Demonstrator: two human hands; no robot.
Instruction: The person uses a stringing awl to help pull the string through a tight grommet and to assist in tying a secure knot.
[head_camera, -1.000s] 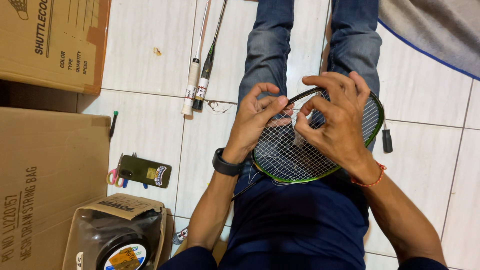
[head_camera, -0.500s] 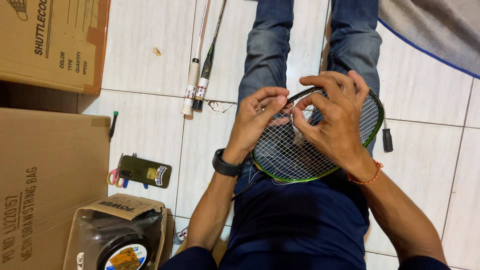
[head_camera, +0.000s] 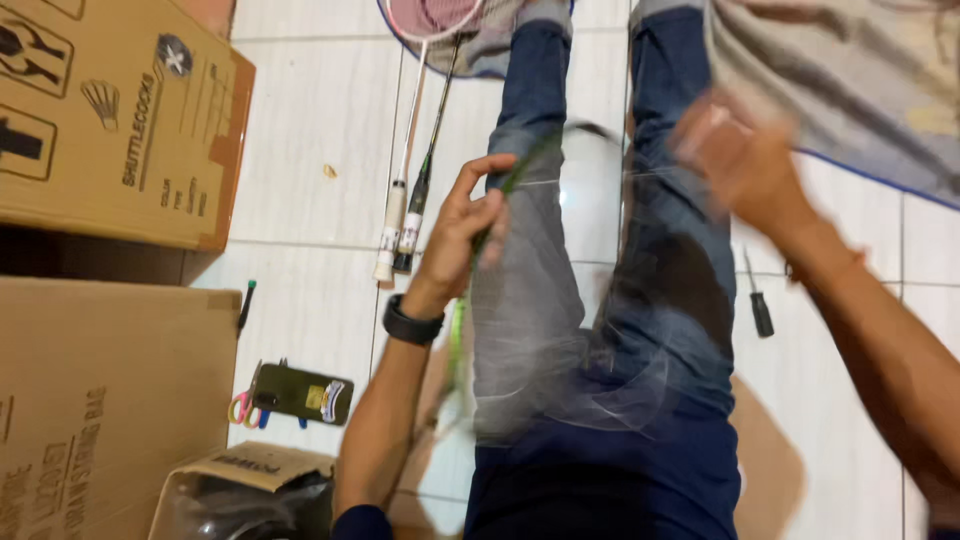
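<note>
Over the lap, above blue jeans (head_camera: 640, 300), the green-framed racket (head_camera: 500, 200) shows only as a motion blur. Left hand (head_camera: 462, 235) is closed on the rim, fingers curled round the thin frame near the left knee. Right hand (head_camera: 745, 165) is raised and smeared by movement; whether its fingers are together or apart, cannot tell, nor whether it holds string. Judgement: racket light, frame stiff but thin, strings taut and easily nicked; best gripped at rim or shaft. Two spare rackets (head_camera: 405, 215) lie on the tiles, a screwdriver (head_camera: 757, 300) beside the right leg.
</note>
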